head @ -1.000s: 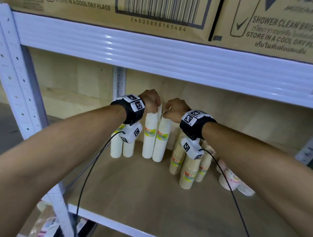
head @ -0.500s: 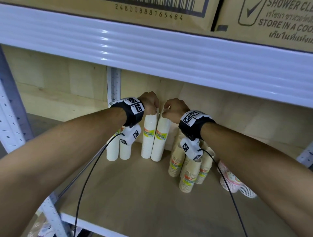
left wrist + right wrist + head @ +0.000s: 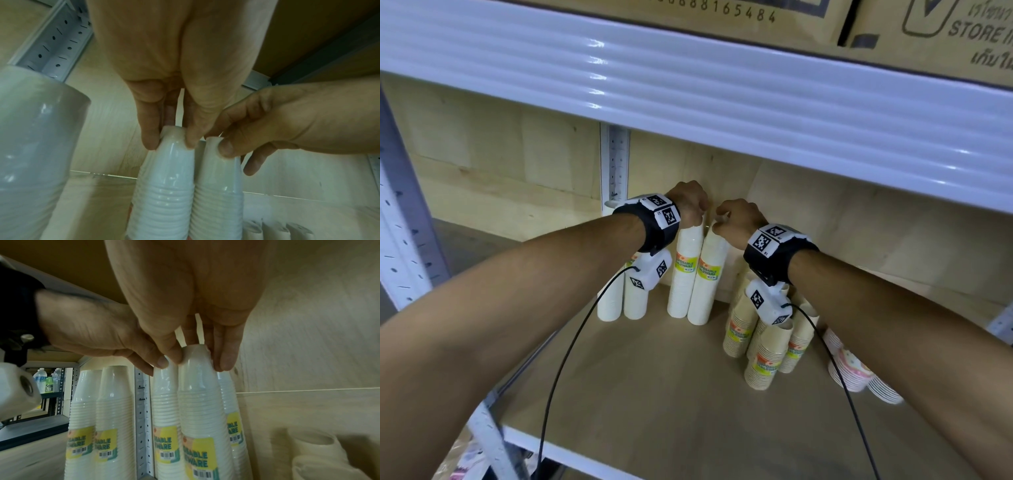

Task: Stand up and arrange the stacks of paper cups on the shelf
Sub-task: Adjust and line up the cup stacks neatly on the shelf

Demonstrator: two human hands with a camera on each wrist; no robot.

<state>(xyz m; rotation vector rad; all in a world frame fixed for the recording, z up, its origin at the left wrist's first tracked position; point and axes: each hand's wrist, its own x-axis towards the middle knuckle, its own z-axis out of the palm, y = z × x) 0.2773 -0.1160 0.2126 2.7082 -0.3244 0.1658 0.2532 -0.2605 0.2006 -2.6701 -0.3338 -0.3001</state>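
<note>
Two tall white cup stacks stand side by side near the back wall of the wooden shelf [image 3: 671,394]. My left hand [image 3: 690,205] pinches the top of the left white stack [image 3: 683,274], seen close up as left hand [image 3: 170,141] on stack [image 3: 166,186]. My right hand [image 3: 736,219] pinches the top of the right white stack [image 3: 707,284]; in the right wrist view, right hand [image 3: 197,356] grips stack [image 3: 197,402]. A third white stack [image 3: 229,394] stands just behind. Both held stacks are upright and touch each other.
Two more white stacks [image 3: 619,301] stand at the left by the metal post [image 3: 614,161]. Beige cup stacks [image 3: 767,353] stand to the right, and patterned cups [image 3: 851,368] lie on their side beyond them. The white upper shelf beam [image 3: 688,92] hangs low overhead.
Both hands have kept their hold on the tops of the two white stacks. The pair sits slightly closer to the back wall, and my head view has shifted.
</note>
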